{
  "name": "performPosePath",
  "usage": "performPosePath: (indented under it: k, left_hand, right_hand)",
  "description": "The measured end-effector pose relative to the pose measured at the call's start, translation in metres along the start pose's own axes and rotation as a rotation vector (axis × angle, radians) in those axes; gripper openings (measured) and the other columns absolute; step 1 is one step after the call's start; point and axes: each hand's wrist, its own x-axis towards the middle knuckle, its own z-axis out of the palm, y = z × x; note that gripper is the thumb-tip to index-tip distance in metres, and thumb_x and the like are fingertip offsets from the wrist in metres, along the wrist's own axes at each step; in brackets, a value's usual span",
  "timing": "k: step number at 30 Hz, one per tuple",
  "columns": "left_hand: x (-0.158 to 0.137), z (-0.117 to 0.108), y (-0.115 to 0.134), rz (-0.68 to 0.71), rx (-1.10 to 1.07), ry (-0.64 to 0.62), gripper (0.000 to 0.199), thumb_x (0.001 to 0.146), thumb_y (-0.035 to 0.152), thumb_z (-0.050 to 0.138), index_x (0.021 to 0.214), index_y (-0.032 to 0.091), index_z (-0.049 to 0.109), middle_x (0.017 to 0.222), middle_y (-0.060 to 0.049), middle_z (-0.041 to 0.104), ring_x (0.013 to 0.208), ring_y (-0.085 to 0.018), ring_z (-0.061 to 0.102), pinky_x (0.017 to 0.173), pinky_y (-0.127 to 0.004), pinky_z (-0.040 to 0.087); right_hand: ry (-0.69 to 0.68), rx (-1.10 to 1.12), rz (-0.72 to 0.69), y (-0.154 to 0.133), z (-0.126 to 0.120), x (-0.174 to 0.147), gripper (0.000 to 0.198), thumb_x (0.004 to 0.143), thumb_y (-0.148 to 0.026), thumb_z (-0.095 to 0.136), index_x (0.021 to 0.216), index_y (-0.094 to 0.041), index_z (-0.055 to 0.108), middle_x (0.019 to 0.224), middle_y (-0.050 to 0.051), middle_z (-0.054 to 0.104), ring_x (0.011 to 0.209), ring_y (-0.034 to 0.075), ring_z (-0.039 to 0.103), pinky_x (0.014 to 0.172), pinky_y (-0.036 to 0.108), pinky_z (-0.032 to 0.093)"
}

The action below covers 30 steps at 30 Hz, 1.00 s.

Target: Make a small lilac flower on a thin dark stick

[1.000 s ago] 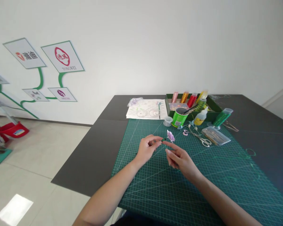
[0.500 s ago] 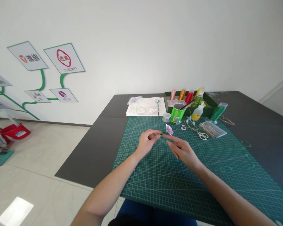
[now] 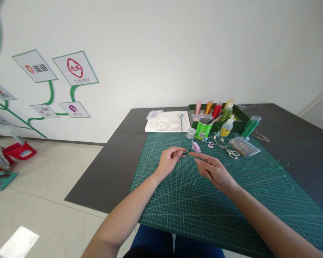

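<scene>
Between the thumb and fingers of my left hand [image 3: 170, 160] is the dark green stem [image 3: 187, 152] of a small pale purple artificial flower [image 3: 196, 147]. The flower head points away, just beyond my fingertips. My right hand [image 3: 211, 169] comes in from the right, its index finger stretched along to the stem just below the flower. Its thumb and other fingers are folded together under that finger; anything they hold is too small or hidden to make out. Both hands are above the green cutting mat [image 3: 177, 200].
Behind the hands stand a small clear tub [image 3: 191, 133], a green can [image 3: 204, 129] with brushes and a glue bottle [image 3: 226, 127]. Scissors [image 3: 233, 153] and a clear case [image 3: 244, 147] lie to the right. Farther back are paper sheets [image 3: 164, 122] and a green box [image 3: 239, 125] holding bead tubes.
The flower and its stem have shifted slightly right, with more green stem showing past my left fingers. My right hand has moved a little right, its folded fingers closer together.
</scene>
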Motion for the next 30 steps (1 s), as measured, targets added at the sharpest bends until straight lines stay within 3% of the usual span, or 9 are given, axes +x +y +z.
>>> performPosePath:
  k: [12, 25, 30]
  left_hand:
    - [0.001, -0.004, -0.001, -0.009, 0.007, 0.006, 0.025, 0.09, 0.036, 0.069, 0.098, 0.015, 0.079, 0.079, -0.007, 0.076, 0.061, -0.014, 0.062, 0.062, -0.027, 0.051]
    - [0.001, -0.006, 0.004, 0.02, -0.036, 0.013, 0.026, 0.087, 0.041, 0.073, 0.093, 0.016, 0.081, 0.079, -0.007, 0.075, 0.059, -0.012, 0.06, 0.057, -0.025, 0.048]
    - [0.0, -0.005, 0.008, 0.039, -0.039, 0.032, 0.019, 0.085, 0.034, 0.076, 0.091, 0.017, 0.082, 0.078, -0.006, 0.074, 0.058, -0.012, 0.061, 0.057, -0.025, 0.048]
  right_hand:
    - [-0.015, 0.138, 0.119, -0.004, 0.004, -0.004, 0.06, 0.083, -0.041, 0.077, 0.132, -0.008, 0.066, 0.041, -0.012, 0.029, 0.043, 0.006, 0.014, 0.046, 0.026, 0.015]
    - [-0.017, 0.126, 0.111, -0.007, 0.004, -0.007, 0.052, 0.083, -0.04, 0.076, 0.126, -0.011, 0.07, 0.043, -0.012, 0.026, 0.043, 0.006, 0.013, 0.045, 0.026, 0.015]
    - [-0.029, 0.154, 0.107, -0.006, 0.003, -0.006, 0.053, 0.082, -0.039, 0.078, 0.126, -0.011, 0.07, 0.041, -0.012, 0.027, 0.042, 0.006, 0.014, 0.046, 0.025, 0.015]
